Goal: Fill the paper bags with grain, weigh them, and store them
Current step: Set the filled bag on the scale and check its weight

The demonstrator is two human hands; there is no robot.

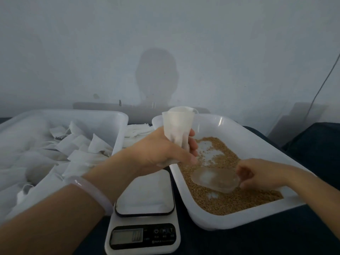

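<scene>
Noted paper bag (177, 129) upright, mouth open, gripped by fingers of left hand (161, 150) above far-left rim of grain tray (239, 126). Saw right hand (263, 174) with fingers curled round clear scoop (215, 178), scoop lying in grain (220, 201). Logged scale (145, 219) near centre on bench (239, 242), and loose bags (77, 144) in left tray (73, 115).

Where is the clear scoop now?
In the head view, the clear scoop sits on the grain in the right tray, held by the right hand.
</scene>
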